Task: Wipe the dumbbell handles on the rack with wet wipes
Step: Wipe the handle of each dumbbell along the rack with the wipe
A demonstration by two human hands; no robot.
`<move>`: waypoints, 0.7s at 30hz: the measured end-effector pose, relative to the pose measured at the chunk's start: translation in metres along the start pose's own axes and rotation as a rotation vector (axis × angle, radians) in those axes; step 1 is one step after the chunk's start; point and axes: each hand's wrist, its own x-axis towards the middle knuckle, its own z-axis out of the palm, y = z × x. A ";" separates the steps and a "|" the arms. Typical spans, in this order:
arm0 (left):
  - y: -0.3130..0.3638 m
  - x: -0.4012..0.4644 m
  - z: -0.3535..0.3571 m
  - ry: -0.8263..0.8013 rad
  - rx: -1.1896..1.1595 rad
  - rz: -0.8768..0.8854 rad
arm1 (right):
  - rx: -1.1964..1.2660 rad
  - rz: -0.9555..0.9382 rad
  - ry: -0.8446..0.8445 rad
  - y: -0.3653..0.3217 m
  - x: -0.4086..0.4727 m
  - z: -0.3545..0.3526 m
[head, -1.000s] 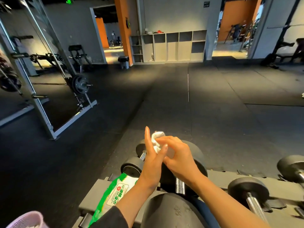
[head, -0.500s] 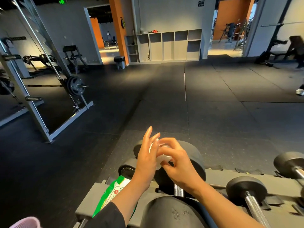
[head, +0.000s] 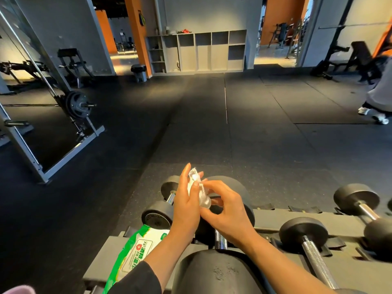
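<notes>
At the near edge of the rack (head: 273, 218), a large black dumbbell (head: 216, 272) lies lengthwise under the forearms, its knurled handle (head: 220, 240) partly hidden, with the green pack of wet wipes (head: 135, 251) beside it at the rack's left end. Above it, both hands meet on 1 crumpled wet wipe (head: 198, 192): the left hand (head: 186, 206) holds it against upright fingers while the right hand (head: 228, 213) pinches it with curled fingertips. Farther right, 2 smaller dumbbells (head: 305, 236) rest on the rack, with black floor mats (head: 212, 128) beyond.
</notes>
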 end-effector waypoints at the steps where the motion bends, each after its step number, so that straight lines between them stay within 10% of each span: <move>1: 0.000 -0.001 0.000 -0.009 -0.017 -0.006 | -0.010 -0.001 0.004 0.000 0.000 0.000; 21: -0.008 -0.023 0.006 -0.189 0.480 -0.082 | -0.241 0.452 0.147 0.064 -0.068 -0.045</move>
